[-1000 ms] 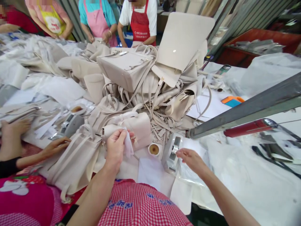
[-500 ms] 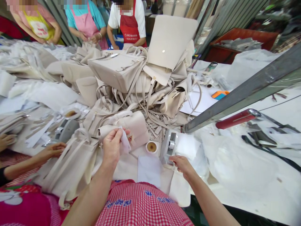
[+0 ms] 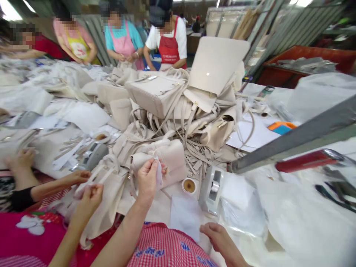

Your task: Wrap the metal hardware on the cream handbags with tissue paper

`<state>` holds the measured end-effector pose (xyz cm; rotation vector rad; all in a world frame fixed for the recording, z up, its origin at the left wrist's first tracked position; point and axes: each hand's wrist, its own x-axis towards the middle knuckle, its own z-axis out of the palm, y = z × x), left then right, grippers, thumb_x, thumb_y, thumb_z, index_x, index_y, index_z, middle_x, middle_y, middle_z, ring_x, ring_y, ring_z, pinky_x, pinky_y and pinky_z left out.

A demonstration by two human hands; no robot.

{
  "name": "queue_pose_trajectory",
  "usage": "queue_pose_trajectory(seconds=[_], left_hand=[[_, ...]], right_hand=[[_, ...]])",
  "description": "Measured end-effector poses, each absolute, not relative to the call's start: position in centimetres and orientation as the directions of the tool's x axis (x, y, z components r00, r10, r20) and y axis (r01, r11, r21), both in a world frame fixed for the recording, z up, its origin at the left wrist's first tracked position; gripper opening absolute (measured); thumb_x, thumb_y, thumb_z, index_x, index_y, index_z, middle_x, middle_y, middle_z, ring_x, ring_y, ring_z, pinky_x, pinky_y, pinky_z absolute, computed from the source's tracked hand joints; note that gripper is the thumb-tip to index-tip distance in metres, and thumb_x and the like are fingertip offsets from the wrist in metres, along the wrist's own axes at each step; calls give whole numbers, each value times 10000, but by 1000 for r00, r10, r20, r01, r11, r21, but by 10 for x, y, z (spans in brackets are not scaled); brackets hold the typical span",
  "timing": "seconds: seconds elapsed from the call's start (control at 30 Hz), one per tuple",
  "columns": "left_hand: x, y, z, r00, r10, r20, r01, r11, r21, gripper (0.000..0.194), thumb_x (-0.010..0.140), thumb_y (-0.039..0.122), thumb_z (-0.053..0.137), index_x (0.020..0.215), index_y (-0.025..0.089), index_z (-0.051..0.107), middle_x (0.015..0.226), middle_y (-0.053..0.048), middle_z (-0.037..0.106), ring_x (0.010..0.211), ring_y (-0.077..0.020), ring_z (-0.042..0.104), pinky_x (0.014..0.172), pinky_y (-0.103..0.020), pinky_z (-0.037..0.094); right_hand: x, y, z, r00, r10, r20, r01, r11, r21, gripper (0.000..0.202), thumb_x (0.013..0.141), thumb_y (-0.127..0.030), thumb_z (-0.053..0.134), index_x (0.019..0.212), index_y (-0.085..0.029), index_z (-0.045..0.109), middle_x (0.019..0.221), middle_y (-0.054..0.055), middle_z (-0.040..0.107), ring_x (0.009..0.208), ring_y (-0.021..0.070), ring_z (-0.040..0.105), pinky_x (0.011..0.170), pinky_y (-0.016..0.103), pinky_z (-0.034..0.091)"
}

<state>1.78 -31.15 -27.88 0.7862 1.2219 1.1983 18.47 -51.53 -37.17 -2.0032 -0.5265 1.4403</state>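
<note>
My left hand (image 3: 148, 178) pinches a thin white sheet (image 3: 159, 177) against the front of a cream handbag (image 3: 175, 159), beside its gold clasp. My right hand (image 3: 215, 234) is low on the right, its fingers curled together; whether anything small is between them is hidden. Above it stands a grey tape dispenser (image 3: 213, 190). A round tape roll (image 3: 189, 185) with a brown core lies between the dispenser and the handbag. White paper sheets (image 3: 183, 215) lie in front of the roll.
Cream bags (image 3: 155, 91) are heaped at the centre. A grey metal post (image 3: 292, 137) slants across the right, near a red cylinder (image 3: 308, 160). At left, a co-worker's hands (image 3: 93, 196) are at another bag (image 3: 107, 193). Several people stand across the table.
The view has shifted, so most things sit lower and further right. My right hand has moved away from the tape dispenser toward me. A co-worker's hand has come in beside the bag at left.
</note>
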Motion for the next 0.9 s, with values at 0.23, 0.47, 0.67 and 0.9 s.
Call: queue_pose_trajectory(seconds=[0.23,0.47,0.67,0.9], left_hand=[[20,-322,-292,-128,979,-157,-213,128,969,275,743,400,712,851,149,739,636,-24,694,549,-140,589,558,-239,467],[24,-339,-291,-156,987,33,-55,-42,998,153,851,271,571,824,196,701,695,-22,676,665,-185,595,630,-264,452],[24,-347,-298,-205,977,57,60,-45,997,125,882,187,523,1001,212,553,755,-29,701,696,-194,645,667,-286,466],[13,-351,-294,-131,978,160,144,-141,979,257,886,236,538,1137,186,557,1050,-128,722,968,-249,686,863,-372,495]], right_hand=[[170,-384,-234,-242,928,-282,168,-246,-955,319,831,-485,555,668,-213,589,615,-40,410,596,135,355,562,261,265],[145,-299,-221,-450,869,-208,546,83,-834,235,794,-264,502,568,-211,542,573,-41,450,594,135,397,565,253,280],[142,-290,-229,-376,886,-270,701,81,-708,258,766,-214,517,508,-203,508,521,-40,437,559,131,395,544,263,257],[140,-287,-232,-305,895,-326,746,12,-666,248,776,-265,534,543,-191,578,533,-22,486,561,136,447,542,266,263]])
